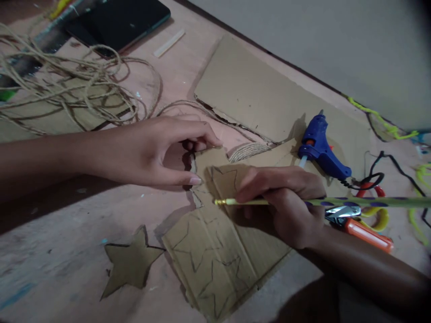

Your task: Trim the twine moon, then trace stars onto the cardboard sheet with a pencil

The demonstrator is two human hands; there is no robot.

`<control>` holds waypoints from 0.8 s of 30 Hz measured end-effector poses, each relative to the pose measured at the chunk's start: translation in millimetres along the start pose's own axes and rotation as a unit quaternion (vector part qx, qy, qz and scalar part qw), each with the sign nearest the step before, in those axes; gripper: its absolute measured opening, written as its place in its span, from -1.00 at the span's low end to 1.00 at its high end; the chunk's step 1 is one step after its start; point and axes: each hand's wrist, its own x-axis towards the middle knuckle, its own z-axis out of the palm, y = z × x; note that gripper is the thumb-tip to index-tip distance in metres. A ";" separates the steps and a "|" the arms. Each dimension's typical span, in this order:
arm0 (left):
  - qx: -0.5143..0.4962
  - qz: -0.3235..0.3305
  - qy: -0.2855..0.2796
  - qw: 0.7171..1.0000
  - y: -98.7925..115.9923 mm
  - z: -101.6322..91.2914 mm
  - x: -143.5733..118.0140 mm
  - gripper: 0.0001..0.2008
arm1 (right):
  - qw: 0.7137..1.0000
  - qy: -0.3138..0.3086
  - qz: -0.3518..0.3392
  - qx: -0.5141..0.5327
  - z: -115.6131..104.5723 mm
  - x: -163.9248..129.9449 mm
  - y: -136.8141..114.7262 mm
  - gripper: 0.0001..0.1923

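Tabletop: pinkish, paint-marked surface [114,211] is stretching beneath everything, with a grey area lying beyond its far edge.
Marked cardboard: brown piece [232,233] is lying before the person, between and under the hands, showing several star outlines and a notched edge.
Left hand: left hand [155,146] is reaching over that notched edge, thumb and index finger spreading apart, their tips resting at the cardboard; the other fingers are curling partly out of sight.
Right hand: right hand [294,222] is pinching a spotted pencil [350,202] between bent fingers, its gold end pointing toward the notch; whether that end is touching, I cannot tell.
Cut-out: cardboard star [133,260] is lying just beside the marked piece.
Farther off: blue glue gun [323,150] is resting beyond the right hand; loose twine [90,92] is sprawling beyond the left forearm.
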 end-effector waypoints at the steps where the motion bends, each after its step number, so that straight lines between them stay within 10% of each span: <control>1: 0.003 -0.002 0.001 1.000 -0.1 -0.2 -0.1 -0.59 | 1.000 0.005 -0.012 -0.009 -0.3 -0.2 -0.3 -0.58; 15: 0.005 0.012 0.016 1.000 0.0 0.6 2.6 -0.60 | 0.997 0.055 -0.007 0.044 1.8 -10.4 7.4 -0.65; 24: 0.020 0.005 0.003 1.000 3.4 -0.5 -1.1 -0.49 | 0.988 -0.089 -0.089 -0.089 -12.7 -16.5 -2.5 -0.64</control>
